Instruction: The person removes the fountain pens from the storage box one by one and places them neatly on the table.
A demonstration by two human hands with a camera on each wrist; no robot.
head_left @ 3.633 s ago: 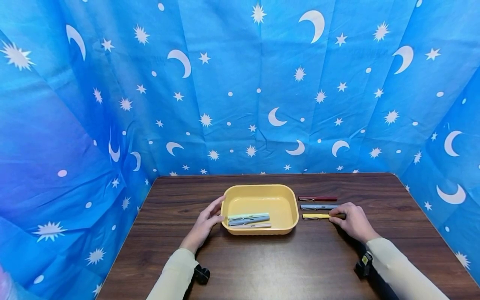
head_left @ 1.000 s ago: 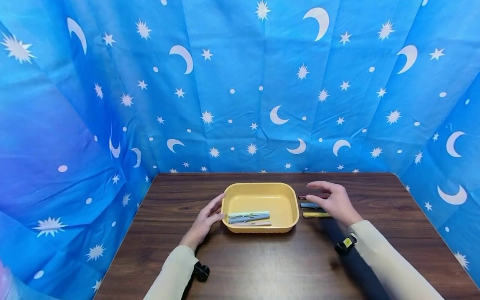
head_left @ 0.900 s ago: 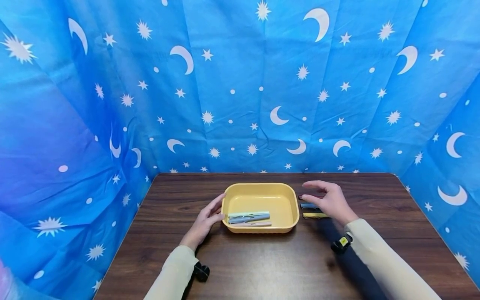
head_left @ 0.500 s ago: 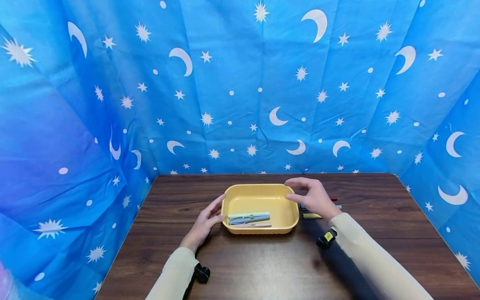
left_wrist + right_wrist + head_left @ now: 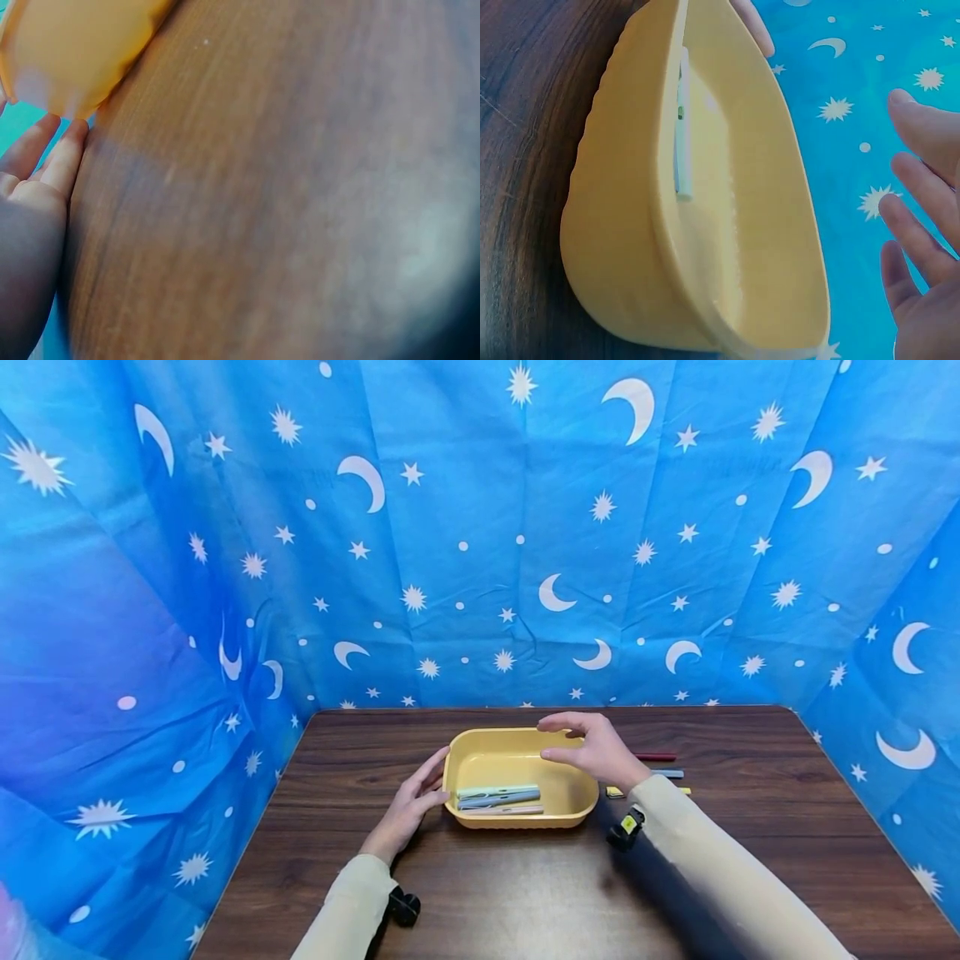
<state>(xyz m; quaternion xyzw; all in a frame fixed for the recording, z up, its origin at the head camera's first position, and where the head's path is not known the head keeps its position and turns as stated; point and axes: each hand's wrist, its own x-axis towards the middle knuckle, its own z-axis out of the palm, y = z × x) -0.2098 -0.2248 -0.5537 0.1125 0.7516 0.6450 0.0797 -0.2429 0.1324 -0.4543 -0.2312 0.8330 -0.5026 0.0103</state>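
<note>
Likely a reach for pens (image 5: pixel 498 798), needing a pinch; right grip (image 5: pixel 594 750) gapes empty over tray (image 5: pixel 525 822) near bench's (image 5: pixel 487 893) far edge; left grip (image 5: pixel 408 806), uncurled, touches tray.

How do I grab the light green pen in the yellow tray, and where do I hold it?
Probably best to pinch the light green pen across its middle, coming straight down with your right hand. It's long, thin and lying flat, and the yellow tray has walls all round but an open top. Go gently: the blue pen lies close along its near side.
</note>
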